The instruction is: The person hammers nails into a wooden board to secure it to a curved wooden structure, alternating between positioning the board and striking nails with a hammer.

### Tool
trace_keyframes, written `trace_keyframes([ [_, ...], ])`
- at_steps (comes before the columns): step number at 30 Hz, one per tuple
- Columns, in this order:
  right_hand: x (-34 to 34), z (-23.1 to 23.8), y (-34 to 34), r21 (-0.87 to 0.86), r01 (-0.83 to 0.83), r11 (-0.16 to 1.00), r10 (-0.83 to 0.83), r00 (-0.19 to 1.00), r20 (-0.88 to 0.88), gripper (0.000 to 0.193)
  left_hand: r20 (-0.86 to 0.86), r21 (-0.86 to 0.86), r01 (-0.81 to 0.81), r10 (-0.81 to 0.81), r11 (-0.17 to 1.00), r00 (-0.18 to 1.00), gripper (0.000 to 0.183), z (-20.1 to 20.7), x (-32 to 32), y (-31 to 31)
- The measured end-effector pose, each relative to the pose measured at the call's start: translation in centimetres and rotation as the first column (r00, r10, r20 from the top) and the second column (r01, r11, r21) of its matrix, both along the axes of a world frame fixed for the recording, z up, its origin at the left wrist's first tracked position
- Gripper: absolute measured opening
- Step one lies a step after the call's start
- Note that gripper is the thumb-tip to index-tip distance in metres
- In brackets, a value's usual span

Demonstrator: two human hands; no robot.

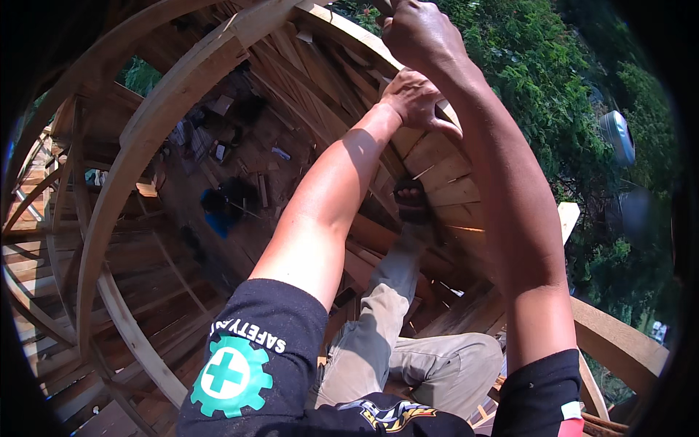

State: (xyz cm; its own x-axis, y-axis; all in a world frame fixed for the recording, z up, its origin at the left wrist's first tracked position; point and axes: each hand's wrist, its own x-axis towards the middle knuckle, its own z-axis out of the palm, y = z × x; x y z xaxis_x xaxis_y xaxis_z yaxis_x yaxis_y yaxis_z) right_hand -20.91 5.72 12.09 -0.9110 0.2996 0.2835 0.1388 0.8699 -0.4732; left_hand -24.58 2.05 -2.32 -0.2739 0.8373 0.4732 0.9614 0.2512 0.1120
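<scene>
My left hand (412, 100) grips the upper edge of a curved wooden beam (353, 30), its thumb set apart from the fingers. Just beyond it, my right hand (422, 35) is raised and closed in a fist at the top of the view. A dark bit of something shows at that fist, mostly cut off by the picture's edge, so its kind is hidden. Below my hands, wooden planks (448, 175) line the inside of the curved frame. My sandalled foot (411, 197) is braced against these planks.
Large curved ribs (156, 109) arch on the left over a deep drop. Far below, a person in blue (217, 211) is among scattered wood pieces on a plank floor (273, 138). Green trees (510, 80) stand outside on the right. Another curved timber (619, 339) lies at lower right.
</scene>
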Motion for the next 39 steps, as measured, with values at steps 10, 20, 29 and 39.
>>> trace_keyframes([
  [10, 0.6, -0.1, -2.1, -0.022, -0.058, 0.998, 0.05, 0.963, -0.265, 0.037, 0.131, -0.02, 0.016, -0.014, 1.0, 0.991, 0.031, -2.3, -1.1, 0.5],
  [20, 0.3, 2.9, -0.6, -0.026, -0.098, 0.995, 0.073, 0.865, -0.496, 0.047, -0.073, 0.158, 0.002, 0.01, 0.987, 0.997, 0.076, -0.5, 0.8, 0.5],
  [29, 0.2, 1.0, 0.5, 0.022, 0.001, 1.0, -0.001, 1.0, 0.015, 0.051, -0.053, -0.031, -0.025, 0.023, 0.999, 0.998, 0.053, 0.6, 1.1, -0.3],
  [39, -1.0, -3.2, -2.6, 0.061, 0.004, 0.998, -0.007, 0.999, 0.052, 0.056, -0.012, -0.023, 0.07, -0.07, 0.997, 0.997, 0.023, -1.8, -2.0, 0.8],
])
